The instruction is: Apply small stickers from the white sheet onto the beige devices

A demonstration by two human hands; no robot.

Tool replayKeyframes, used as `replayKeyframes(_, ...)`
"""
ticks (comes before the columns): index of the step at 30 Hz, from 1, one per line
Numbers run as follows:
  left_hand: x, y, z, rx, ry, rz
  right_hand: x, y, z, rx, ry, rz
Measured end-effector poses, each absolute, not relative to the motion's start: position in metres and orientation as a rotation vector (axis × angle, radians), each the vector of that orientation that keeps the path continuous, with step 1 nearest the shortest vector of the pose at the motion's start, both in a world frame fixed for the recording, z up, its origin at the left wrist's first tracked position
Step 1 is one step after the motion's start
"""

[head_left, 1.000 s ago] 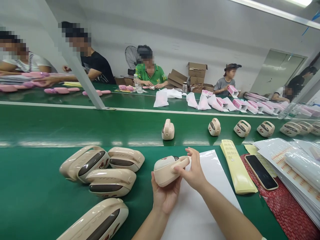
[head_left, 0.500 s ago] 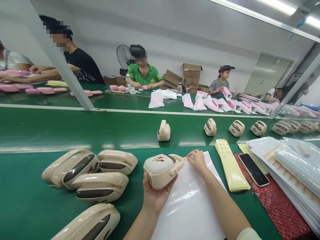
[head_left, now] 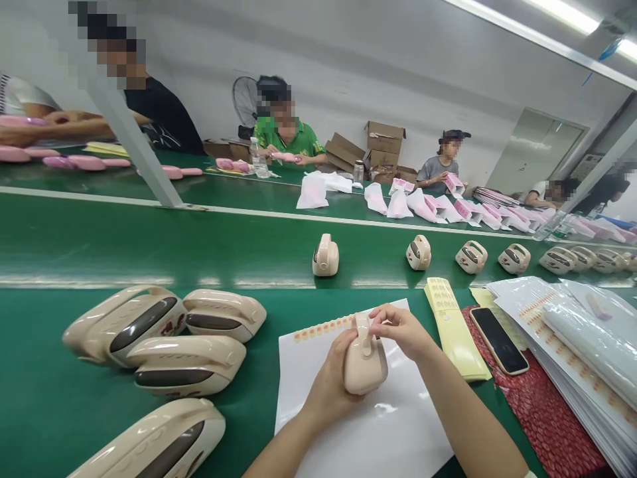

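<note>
A cream handled device [head_left: 365, 368] is held over the white sheet, its rounded side facing the camera. My left hand [head_left: 331, 378] wraps round its left side and underside. At the top right of the device, beside the handle, my right hand [head_left: 401, 328] has its thumb and index finger pinched together; whatever is between them is too small to make out. Under both hands lies the white sheet [head_left: 318, 431], with a row of small orange round stickers along its upper edge.
Several similar cream devices [head_left: 186, 365] lie at the left; others [head_left: 326, 255] stand in a row beyond. To the right are a yellow sticker strip [head_left: 455, 332], a phone [head_left: 499, 340], red bubble wrap [head_left: 542, 405] and stacked white sheets [head_left: 587, 358]. People sit across the green tables.
The device has turned from showing its decorated face to showing its side, and has moved right. My right hand has come against it. The sheet's sticker row is now uncovered.
</note>
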State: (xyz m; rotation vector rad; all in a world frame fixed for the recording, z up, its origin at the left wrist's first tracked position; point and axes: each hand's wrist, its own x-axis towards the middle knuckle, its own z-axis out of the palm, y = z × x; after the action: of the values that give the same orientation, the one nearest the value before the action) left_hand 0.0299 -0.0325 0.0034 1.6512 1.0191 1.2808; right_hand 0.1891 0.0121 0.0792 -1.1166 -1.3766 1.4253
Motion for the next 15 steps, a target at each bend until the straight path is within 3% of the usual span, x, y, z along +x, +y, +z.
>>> replayKeyframes(15,0.025,-0.033,-0.003,1.756,0.944,1.303,0.182,-0.014,0.082,-1.185,-1.756,1.073)
